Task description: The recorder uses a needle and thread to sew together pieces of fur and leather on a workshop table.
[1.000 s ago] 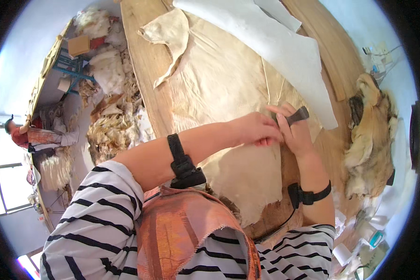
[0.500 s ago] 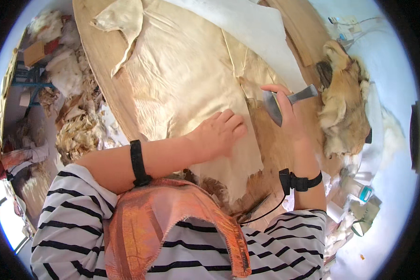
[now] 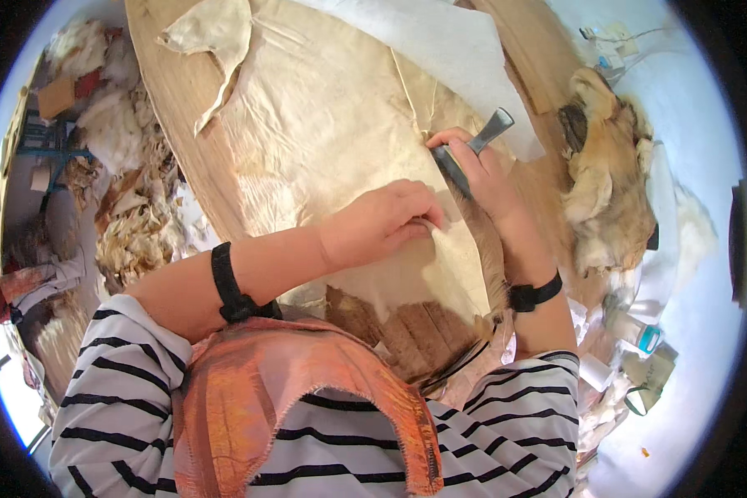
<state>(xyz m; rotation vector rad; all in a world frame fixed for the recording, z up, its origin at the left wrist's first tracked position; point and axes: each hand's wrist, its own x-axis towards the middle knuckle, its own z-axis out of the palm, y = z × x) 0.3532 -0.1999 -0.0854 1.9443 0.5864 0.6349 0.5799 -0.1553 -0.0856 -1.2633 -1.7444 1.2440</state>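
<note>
Knife (image 3: 493, 129) and right hand (image 3: 488, 181) have shifted leftward since half a second ago, up to the right border of the pale hide (image 3: 332, 124). Lower end of hide has also swung to the right, baring a brown streaked area (image 3: 427, 332) by the apron (image 3: 232, 373); wood or fur, cannot tell.

Hands: left hand (image 3: 386, 220) pinches a fold of hide near that border. Right hand grasps the knife, blade down, handle slanting up; blade touching the hide or just beside it, cannot tell.

Progress, as judged: setup done. Hide lies spread over the table (image 3: 174, 91), its upper right part under a white sheet (image 3: 452, 54). Work at the right border looks under way. Line above the blade: slit or fold, unclear. Left, as judged: the lower border past the blade; upper left flap (image 3: 220, 33) lies loose, away from both hands. Share of border finished: not readable.
</note>
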